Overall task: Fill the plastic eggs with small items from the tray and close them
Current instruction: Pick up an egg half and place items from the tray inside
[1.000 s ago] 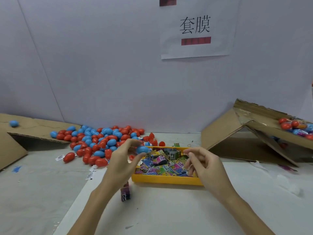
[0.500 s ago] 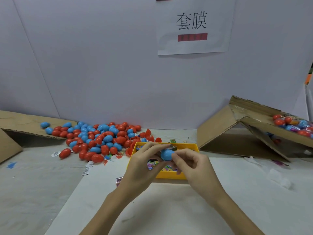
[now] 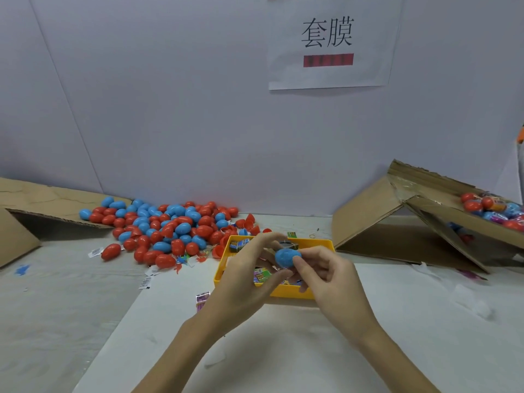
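Above yellow tray (image 3: 326, 245) | blue egg (image 3: 287, 257), glossy, closed | both hands' fingers (image 3: 304, 260) grasping it

Both forearms are bare, no sleeves in view; the left hand (image 3: 243, 282) and right hand (image 3: 331, 282) wear nothing.

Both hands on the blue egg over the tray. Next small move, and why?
Probably pull the blue egg apart into its halves. Left hand and right hand both pinch it above the yellow tray; it looks closed, and no small item is visibly held, so it likely has to open before a packet goes in.
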Motion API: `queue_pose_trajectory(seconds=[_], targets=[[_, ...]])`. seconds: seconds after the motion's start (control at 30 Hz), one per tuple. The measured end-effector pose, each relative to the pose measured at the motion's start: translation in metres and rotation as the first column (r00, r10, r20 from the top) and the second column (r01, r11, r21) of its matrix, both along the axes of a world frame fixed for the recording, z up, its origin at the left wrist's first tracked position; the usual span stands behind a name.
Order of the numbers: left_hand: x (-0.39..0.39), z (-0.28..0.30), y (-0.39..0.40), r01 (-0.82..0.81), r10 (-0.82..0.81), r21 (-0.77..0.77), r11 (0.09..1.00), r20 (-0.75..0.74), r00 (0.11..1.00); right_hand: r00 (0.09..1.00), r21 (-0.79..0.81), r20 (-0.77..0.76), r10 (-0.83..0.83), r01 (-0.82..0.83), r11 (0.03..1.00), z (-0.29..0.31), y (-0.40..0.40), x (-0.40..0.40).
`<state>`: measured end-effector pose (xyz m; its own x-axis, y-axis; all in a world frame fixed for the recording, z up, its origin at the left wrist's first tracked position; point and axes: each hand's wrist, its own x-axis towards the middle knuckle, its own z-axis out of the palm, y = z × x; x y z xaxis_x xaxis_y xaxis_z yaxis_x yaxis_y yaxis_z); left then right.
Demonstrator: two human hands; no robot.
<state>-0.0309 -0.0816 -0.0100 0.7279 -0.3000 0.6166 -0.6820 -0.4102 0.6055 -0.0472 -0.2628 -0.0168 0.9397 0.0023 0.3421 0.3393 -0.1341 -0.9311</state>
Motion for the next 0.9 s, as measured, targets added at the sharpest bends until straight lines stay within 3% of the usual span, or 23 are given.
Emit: queue_pose_trajectory(seconds=[0.13, 0.27, 0.4, 0.6, 0.8, 0.9], targets=[[0.001, 0.002, 0.003, -0.006, 0.004, 0.017, 1.0, 0.085, 0.996, 1.0, -0.044, 0.0, 0.023, -0.023, 0.999, -0.001, 0.0, 0.001], [0.007, -0.001, 0.013, -0.097, 0.097, -0.039, 0.995, -0.006, 0.995, 1.0, -0.054, 0.004, 0.025, -0.025, 0.998, -0.003, -0.007, 0.008], [0.015, -0.005, 0.026, -0.206, 0.195, -0.079, 0.975, -0.133, 0.972, 0.995, -0.24, 0.07, -0.075, 0.09, 0.967, -0.008, -0.017, 0.014], [0.021, -0.009, 0.032, -0.276, 0.248, -0.116, 0.954, -0.215, 0.945, 0.971, -0.656, 0.206, -0.123, 0.231, 0.719, 0.0, -0.016, 0.04], [0.019, -0.008, 0.029, -0.259, 0.241, -0.072, 0.963, -0.191, 0.951, 0.997, -0.807, -0.025, -0.078, 0.026, 0.589, 0.007, -0.008, 0.073], [0.02, -0.007, 0.029, -0.253, 0.237, -0.062, 0.965, -0.195, 0.952, 0.992, -0.848, -0.061, -0.114, 0.009, 0.531, 0.005, -0.004, 0.081]])
